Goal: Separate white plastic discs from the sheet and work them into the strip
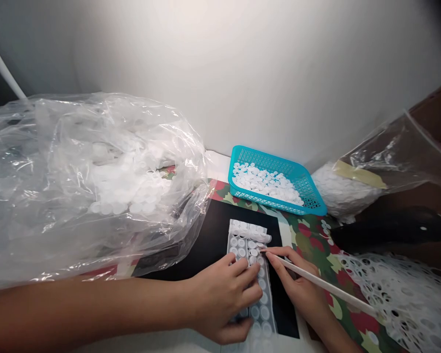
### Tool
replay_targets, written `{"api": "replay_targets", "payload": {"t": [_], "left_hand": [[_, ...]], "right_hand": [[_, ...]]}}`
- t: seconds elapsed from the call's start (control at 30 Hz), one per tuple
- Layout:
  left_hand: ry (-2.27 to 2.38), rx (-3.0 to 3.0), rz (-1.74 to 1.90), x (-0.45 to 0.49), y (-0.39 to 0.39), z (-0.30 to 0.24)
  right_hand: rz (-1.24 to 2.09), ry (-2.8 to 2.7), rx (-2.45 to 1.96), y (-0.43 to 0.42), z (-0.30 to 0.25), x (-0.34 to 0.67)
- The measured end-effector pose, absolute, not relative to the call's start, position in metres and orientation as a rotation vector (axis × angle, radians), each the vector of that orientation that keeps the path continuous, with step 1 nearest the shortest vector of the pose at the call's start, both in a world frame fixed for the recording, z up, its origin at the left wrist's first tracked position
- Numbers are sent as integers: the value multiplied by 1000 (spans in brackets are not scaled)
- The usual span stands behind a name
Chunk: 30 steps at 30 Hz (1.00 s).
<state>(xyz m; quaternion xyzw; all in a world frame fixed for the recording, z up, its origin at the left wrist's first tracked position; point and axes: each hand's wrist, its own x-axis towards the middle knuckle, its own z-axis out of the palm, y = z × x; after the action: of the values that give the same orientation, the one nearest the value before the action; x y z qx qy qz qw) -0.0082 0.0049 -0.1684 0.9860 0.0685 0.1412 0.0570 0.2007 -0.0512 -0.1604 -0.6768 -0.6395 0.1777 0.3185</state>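
Observation:
A translucent white strip of round punched discs (247, 241) lies on a black mat (209, 242). My left hand (222, 299) rests on the strip's lower half, fingers curled and pressing it down. My right hand (297, 284) pinches a thin white stick (329, 287), whose tip touches the strip near its middle, right beside my left fingertips. Several discs at the strip's top look raised or loosened.
A teal basket (308, 196) holds several loose white discs behind the mat. A large clear plastic bag (81, 186) of white discs fills the left. Another bag (382, 166) sits at the right, with punched-out white scrap sheets (404, 299) below it. A white wall rises close behind.

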Motion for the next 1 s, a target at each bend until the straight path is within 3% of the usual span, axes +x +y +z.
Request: {"api": "replay_targets", "payload": {"t": [1.0], "left_hand": [[206,2986,459,-8,6,-167]], "right_hand": [[472,-1752,-1741,-49,-161,203]]}}
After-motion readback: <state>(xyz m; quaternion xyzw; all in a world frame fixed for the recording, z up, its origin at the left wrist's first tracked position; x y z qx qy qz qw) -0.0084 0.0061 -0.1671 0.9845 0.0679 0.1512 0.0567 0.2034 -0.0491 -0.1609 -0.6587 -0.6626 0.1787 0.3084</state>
